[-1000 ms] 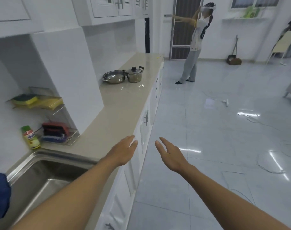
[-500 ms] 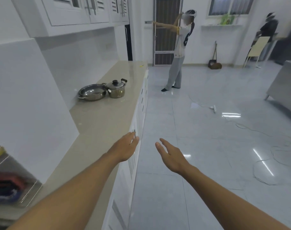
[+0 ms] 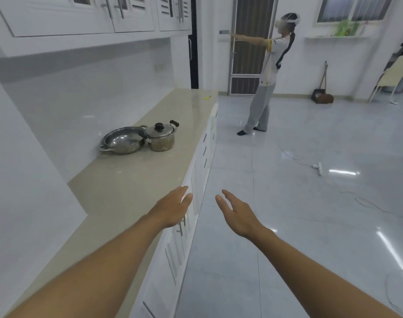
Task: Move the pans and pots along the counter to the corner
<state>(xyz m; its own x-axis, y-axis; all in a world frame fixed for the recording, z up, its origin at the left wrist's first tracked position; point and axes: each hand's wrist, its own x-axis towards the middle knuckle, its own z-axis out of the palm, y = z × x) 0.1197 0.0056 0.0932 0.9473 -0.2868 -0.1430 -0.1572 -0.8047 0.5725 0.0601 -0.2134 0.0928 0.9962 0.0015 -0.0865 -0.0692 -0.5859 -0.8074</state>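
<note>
Reaching forward with both forearms bare, the person holds the left hand (image 3: 173, 211) over the front edge of the beige counter (image 3: 127, 187), fingers straight and together, gripping nothing. The right hand (image 3: 236, 214) hangs beside it over the glossy tiled floor (image 3: 276, 180), palm turned inward, fingers relaxed and likewise empty. White drawer fronts (image 3: 191, 203) with bar handles run below the counter edge. Farther along the counter, well apart from both hands, sits a wide, shallow steel pan (image 3: 122, 143) with small side handles, its polished bowl showing reflections. Touching its right side stands a smaller steel pot (image 3: 162, 138), upright, with a domed lid, a black knob and black side handles. White wall cabinets (image 3: 92, 14) hang above. At the far end another person (image 3: 264, 74) stands with arms stretched toward a door (image 3: 251, 42); a dustpan (image 3: 323, 95) leans by the wall.
</note>
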